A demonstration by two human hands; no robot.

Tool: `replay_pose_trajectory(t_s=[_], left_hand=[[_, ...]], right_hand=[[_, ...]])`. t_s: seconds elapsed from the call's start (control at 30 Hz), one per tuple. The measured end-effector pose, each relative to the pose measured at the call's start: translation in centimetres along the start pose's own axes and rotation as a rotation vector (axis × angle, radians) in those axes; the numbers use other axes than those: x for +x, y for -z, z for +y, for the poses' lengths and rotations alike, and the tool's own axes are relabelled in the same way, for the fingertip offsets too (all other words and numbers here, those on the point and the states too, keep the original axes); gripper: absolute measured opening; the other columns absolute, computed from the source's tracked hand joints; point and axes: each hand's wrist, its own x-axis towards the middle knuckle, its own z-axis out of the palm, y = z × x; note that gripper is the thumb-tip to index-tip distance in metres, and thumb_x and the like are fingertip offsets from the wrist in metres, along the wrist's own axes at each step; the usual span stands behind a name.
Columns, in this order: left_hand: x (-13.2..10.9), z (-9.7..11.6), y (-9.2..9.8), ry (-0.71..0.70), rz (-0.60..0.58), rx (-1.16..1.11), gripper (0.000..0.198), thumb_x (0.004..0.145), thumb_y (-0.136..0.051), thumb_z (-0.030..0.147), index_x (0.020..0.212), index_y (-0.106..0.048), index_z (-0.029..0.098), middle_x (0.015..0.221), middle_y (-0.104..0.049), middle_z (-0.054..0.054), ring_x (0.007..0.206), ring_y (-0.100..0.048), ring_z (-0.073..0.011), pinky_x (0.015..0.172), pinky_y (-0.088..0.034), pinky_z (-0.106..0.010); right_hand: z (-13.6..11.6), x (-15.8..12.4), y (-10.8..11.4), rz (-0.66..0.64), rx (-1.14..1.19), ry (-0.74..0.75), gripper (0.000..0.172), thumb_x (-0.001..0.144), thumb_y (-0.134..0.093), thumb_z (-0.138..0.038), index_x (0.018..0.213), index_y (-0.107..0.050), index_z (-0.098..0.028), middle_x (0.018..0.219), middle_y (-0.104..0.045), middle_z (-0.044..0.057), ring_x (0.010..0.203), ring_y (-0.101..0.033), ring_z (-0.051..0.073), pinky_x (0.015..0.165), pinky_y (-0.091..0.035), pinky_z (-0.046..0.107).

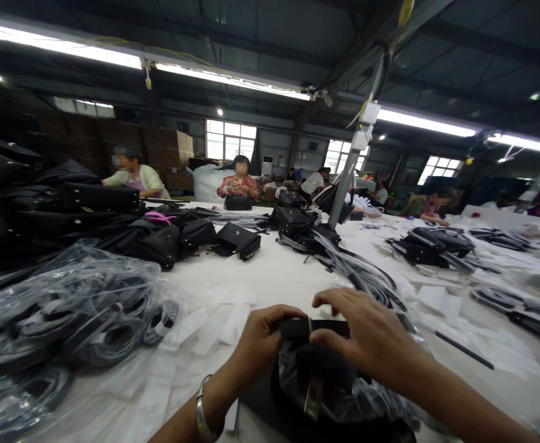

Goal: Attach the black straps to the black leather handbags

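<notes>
First, left of the left hand (pixel 256 338) and well apart from it: coiled grey straps (pixel 117 338) in clear plastic wrap (pixel 80 264), on the white counter (pixel 270 271). Farther off, same side: heaped black bags (pixel 159 243).

Metal bracelet (pixel 200 409), one: on the left wrist.

Left hand: closed on a black strap (pixel 293 330), forefinger along the upper edge, tip at a gold-toned fitting (pixel 310 327). Forearm comes up from below, angled inward.

Strap and fitting: between the two hands. Step in hand, by judgement, an adjustment of the strap at its fitting; the next move seems to call for a steady left pinch and fine work from the right thumb and forefinger.

Black bag (pixel 329 375), one: just below both hands, between the forearms, partly wrapped in crumpled greyish sheeting; gold-toned clasp (pixel 313 400) at its near side.

Right hand (pixel 371 326): thumb against the strap just beside the fitting, forefinger arched above, a gap between their tips; whether the hidden fingers grip cannot be told. Forearm slants in from lower right.

Beyond the right hand: loose grey strips (pixel 362 271). To its right, apart: narrow black strip (pixel 464 349), lying flat.
</notes>
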Motion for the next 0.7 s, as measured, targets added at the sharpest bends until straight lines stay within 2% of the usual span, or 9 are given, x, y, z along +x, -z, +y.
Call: replay_pose_trajectory(t_s=[0.07, 0.17, 0.27, 0.37, 0.47, 0.57, 0.63, 0.7], left_hand=[[0.0, 0.1, 0.1, -0.033, -0.037, -0.01, 0.019, 0.093, -0.06, 0.023, 0.093, -0.078, 0.02, 0.091, -0.078, -0.002, 0.088, -0.071, -0.0185, 0.081, -0.052, -0.023], [-0.2, 0.2, -0.2, -0.059, -0.001, 0.034, 0.019, 0.095, -0.058, 0.026, 0.098, -0.076, 0.02, 0.094, -0.078, -0.002, 0.089, -0.071, -0.0189, 0.081, -0.051, -0.024], [-0.6, 0.2, -0.3, -0.032, 0.13, 0.073, 0.022, 0.098, -0.052, 0.028, 0.099, -0.072, 0.02, 0.095, -0.076, -0.003, 0.088, -0.069, -0.0188, 0.08, -0.051, -0.025], [-1.1, 0.2, -0.1, -0.012, 0.158, 0.027, 0.035, 0.104, -0.039, 0.035, 0.104, -0.07, 0.019, 0.099, -0.076, -0.005, 0.095, -0.069, -0.0208, 0.085, -0.052, -0.03], [-1.4, 0.4, 0.2, -0.02, 0.124, 0.028, 0.027, 0.099, -0.052, 0.036, 0.112, -0.069, 0.02, 0.105, -0.076, -0.006, 0.101, -0.069, -0.0226, 0.092, -0.052, -0.033], [-1.4, 0.7, 0.2, 0.008, 0.168, 0.061, 0.016, 0.088, -0.07, 0.028, 0.102, -0.073, 0.02, 0.098, -0.077, -0.004, 0.095, -0.071, -0.0214, 0.09, -0.053, -0.03], [-1.1, 0.9, 0.3, 0.03, 0.199, 0.038, 0.012, 0.086, -0.071, 0.027, 0.094, -0.074, 0.018, 0.093, -0.076, -0.004, 0.09, -0.071, -0.0202, 0.086, -0.055, -0.029], [-0.8, 1.0, 0.9, 0.047, 0.229, -0.016, 0.014, 0.085, -0.073, 0.028, 0.093, -0.073, 0.017, 0.091, -0.076, -0.004, 0.089, -0.071, -0.0198, 0.086, -0.055, -0.029]], right_hand=[[-0.2, -0.1, -0.4, -0.022, 0.004, 0.056, 0.043, 0.08, -0.074, -0.046, 0.116, -0.067, -0.024, 0.116, -0.072, 0.01, 0.111, -0.064, 0.032, 0.096, -0.047, 0.045], [-0.2, -0.1, -1.2, -0.083, 0.057, 0.069, 0.037, 0.085, -0.07, -0.036, 0.12, -0.067, -0.025, 0.113, -0.076, 0.01, 0.101, -0.07, 0.031, 0.088, -0.054, 0.042], [0.0, -0.1, -1.6, -0.021, 0.117, 0.087, 0.037, 0.089, -0.065, -0.035, 0.124, -0.066, -0.024, 0.114, -0.076, 0.01, 0.101, -0.072, 0.03, 0.087, -0.056, 0.039], [0.3, -0.1, -1.8, 0.041, 0.14, 0.106, 0.03, 0.092, -0.062, -0.037, 0.118, -0.069, -0.024, 0.113, -0.077, 0.009, 0.101, -0.072, 0.028, 0.089, -0.056, 0.038], [0.6, -0.1, -1.8, 0.051, 0.122, 0.148, 0.027, 0.093, -0.061, -0.035, 0.116, -0.07, -0.022, 0.111, -0.077, 0.009, 0.1, -0.072, 0.027, 0.09, -0.055, 0.038], [0.5, 0.1, -1.7, 0.016, 0.092, 0.234, 0.032, 0.089, -0.069, -0.034, 0.118, -0.068, -0.021, 0.114, -0.075, 0.009, 0.105, -0.069, 0.028, 0.094, -0.052, 0.041], [0.4, 0.2, -1.5, 0.017, 0.058, 0.259, 0.033, 0.085, -0.073, -0.032, 0.117, -0.068, -0.022, 0.112, -0.076, 0.007, 0.104, -0.068, 0.028, 0.095, -0.049, 0.043], [0.3, 0.3, -1.2, 0.033, 0.031, 0.236, 0.029, 0.085, -0.073, -0.031, 0.113, -0.07, -0.024, 0.106, -0.077, 0.006, 0.101, -0.068, 0.027, 0.093, -0.049, 0.043]])
